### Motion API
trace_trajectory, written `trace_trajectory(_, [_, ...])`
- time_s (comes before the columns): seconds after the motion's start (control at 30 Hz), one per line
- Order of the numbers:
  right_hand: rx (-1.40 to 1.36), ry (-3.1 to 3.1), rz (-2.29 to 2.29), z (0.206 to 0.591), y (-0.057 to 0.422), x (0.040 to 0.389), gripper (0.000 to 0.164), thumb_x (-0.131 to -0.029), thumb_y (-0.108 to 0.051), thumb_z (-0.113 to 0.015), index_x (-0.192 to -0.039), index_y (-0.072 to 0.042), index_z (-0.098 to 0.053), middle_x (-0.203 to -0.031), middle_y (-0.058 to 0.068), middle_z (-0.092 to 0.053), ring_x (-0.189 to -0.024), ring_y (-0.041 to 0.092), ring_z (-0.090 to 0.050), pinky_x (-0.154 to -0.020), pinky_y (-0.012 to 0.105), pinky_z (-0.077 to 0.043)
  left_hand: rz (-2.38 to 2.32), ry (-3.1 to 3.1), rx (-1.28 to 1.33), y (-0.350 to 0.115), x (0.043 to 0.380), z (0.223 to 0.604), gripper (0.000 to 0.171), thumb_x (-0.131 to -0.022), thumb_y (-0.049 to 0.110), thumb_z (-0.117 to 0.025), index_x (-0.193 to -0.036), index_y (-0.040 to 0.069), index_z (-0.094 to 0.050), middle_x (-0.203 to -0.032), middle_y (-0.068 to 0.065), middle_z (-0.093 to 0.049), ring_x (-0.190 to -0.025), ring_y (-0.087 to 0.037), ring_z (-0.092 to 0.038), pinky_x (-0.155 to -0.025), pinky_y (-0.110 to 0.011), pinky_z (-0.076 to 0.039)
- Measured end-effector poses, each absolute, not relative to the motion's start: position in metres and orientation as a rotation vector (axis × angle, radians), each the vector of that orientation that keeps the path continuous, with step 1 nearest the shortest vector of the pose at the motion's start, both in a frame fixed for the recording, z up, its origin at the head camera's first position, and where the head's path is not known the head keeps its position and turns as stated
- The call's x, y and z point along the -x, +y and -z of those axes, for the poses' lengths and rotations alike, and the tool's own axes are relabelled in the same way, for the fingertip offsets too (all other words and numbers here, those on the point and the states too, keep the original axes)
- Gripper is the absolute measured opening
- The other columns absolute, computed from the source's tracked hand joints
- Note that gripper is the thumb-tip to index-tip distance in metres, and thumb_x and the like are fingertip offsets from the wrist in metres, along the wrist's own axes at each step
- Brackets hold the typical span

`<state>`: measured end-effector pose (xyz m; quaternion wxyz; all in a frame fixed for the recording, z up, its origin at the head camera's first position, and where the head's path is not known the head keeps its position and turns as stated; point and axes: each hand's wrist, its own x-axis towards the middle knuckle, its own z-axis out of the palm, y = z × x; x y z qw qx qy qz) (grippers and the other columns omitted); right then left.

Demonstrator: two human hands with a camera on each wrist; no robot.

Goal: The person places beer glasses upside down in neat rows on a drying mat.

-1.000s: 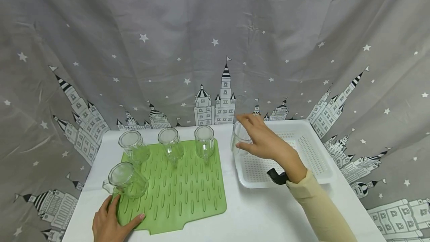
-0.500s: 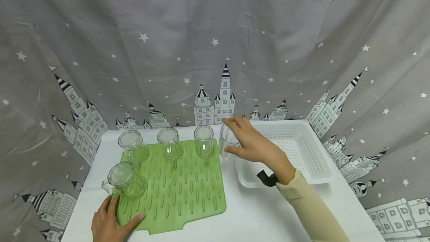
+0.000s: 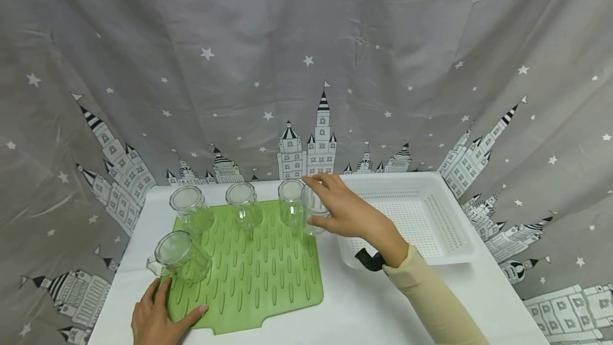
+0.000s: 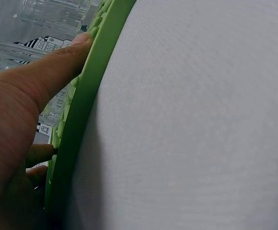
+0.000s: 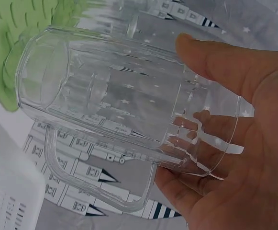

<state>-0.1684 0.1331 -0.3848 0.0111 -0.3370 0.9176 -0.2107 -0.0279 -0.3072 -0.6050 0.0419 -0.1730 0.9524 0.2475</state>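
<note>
My right hand (image 3: 349,212) holds a clear glass mug (image 3: 310,207) by its base end, above the right edge of the green drying mat (image 3: 263,292). In the right wrist view, thumb and fingers wrap round that end of the mug (image 5: 124,96); its handle points down in the picture. My left hand (image 3: 155,318) rests at the mat's front left corner, and its thumb (image 4: 62,62) lies along the mat's top in the left wrist view. Several mugs stand base-up on the mat, among them a back right mug (image 3: 290,201) close beside the held one.
A white perforated basket (image 3: 460,228) stands to the right on the white table (image 3: 373,313). Other mugs are a back middle mug (image 3: 241,204), a back left mug (image 3: 189,209) and a front left mug (image 3: 179,254). A grey patterned curtain (image 3: 306,25) hangs behind.
My right hand has carried the mug left, from the basket's left edge to the mat's right edge. My left hand and the standing mugs have stayed in place.
</note>
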Motion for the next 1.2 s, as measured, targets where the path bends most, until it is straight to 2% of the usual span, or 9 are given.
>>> trace_trajectory(0.27, [1.126, 2.847, 0.641, 0.386, 0.119, 0.166, 0.087, -0.099, -0.035, -0.080, -0.169, -0.013, -0.033, -0.162, 0.011, -0.045, -0.152, 0.028, -0.043, -0.129, 0.046, -0.044, -0.756, 2.938, 0.529, -0.307, 0.027, 0.606, 0.128, -0.074, 0.067, -0.088, -0.164, -0.002, -0.028, -0.168, -0.036, -0.017, -0.143, -0.059, -0.031, -0.119, -0.076, -0.027])
trace_trajectory(0.6, [1.147, 2.809, 0.639, 0.387, 0.102, 0.162, 0.086, -0.100, -0.038, -0.078, -0.170, -0.017, -0.032, -0.163, 0.007, -0.045, -0.142, 0.023, -0.048, -0.117, 0.042, -0.053, -0.771, 2.976, 0.517, -0.305, 0.025, 0.606, 0.127, -0.074, 0.066, -0.088, -0.164, -0.002, -0.030, -0.167, -0.036, -0.019, -0.139, -0.058, -0.033, -0.116, -0.076, -0.028])
trace_trajectory(0.83, [1.152, 2.773, 0.637, 0.388, 0.091, 0.158, 0.088, -0.100, -0.039, -0.078, -0.171, -0.018, -0.031, -0.162, 0.005, -0.045, -0.141, 0.021, -0.047, -0.117, 0.040, -0.052, -0.763, 2.994, 0.496, -0.307, 0.024, 0.608, 0.127, -0.074, 0.066, -0.088, -0.164, -0.002, -0.030, -0.167, -0.036, -0.020, -0.137, -0.057, -0.035, -0.115, -0.075, -0.030])
trace_trajectory(1.1, [1.210, 2.751, 0.637, 0.389, 0.077, 0.154, 0.088, -0.100, -0.039, -0.078, -0.171, -0.018, -0.030, -0.163, 0.007, -0.044, -0.148, 0.022, -0.045, -0.126, 0.041, -0.047, -0.774, 3.013, 0.496, -0.307, 0.023, 0.609, 0.127, -0.074, 0.067, -0.088, -0.163, -0.002, -0.030, -0.166, -0.035, -0.021, -0.134, -0.057, -0.036, -0.114, -0.075, -0.030])
trace_trajectory(1.2, [1.234, 2.753, 0.628, 0.388, 0.072, 0.152, 0.088, -0.099, -0.040, -0.079, -0.170, -0.018, -0.031, -0.161, 0.006, -0.046, -0.144, 0.020, -0.046, -0.123, 0.039, -0.049, -0.775, 3.010, 0.500, -0.307, 0.023, 0.610, 0.127, -0.074, 0.067, -0.088, -0.164, -0.002, -0.030, -0.166, -0.035, -0.021, -0.134, -0.056, -0.036, -0.114, -0.075, -0.030])
